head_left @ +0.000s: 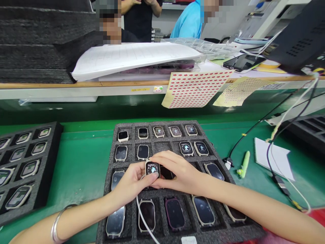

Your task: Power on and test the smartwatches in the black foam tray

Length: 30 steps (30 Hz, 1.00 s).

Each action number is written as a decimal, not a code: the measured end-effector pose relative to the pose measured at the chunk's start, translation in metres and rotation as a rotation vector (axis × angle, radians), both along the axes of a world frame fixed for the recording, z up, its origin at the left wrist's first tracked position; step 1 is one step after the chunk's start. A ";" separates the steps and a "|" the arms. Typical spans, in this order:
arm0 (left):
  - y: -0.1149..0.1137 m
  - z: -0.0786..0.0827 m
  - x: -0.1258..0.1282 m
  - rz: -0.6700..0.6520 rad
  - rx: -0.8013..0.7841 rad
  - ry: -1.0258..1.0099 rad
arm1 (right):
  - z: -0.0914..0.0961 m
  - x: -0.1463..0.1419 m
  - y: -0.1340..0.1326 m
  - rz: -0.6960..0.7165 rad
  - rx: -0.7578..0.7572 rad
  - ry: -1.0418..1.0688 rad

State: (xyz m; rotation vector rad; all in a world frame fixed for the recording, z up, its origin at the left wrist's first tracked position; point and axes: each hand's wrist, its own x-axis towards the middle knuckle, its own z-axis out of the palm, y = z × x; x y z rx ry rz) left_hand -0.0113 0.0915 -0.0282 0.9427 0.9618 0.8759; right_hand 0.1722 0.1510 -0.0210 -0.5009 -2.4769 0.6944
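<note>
smartwatch (152, 166) with a lit dial is being held between both hands, over the middle of a grey foam tray (218, 236) that is lying on the green worktop (76, 162). the left hand (139, 175) is grasping its left side, the thumb resting on the lower screen; the right hand (176, 169) is gripping it from the right, fingers touching the top edge. a white cable (141, 210) is trailing from below the left hand. other watches, one purple-framed watch (175, 213) among them, are occupying surrounding compartments.
</note>
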 end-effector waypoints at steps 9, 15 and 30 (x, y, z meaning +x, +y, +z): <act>0.002 -0.004 0.002 -0.030 0.066 0.053 | 0.006 0.000 -0.002 -0.024 0.053 -0.016; 0.002 -0.003 0.001 -0.051 0.119 0.068 | 0.007 -0.001 -0.004 -0.008 0.153 -0.025; -0.005 -0.003 -0.015 -0.019 0.050 0.028 | 0.018 0.019 0.035 -0.291 0.107 -0.206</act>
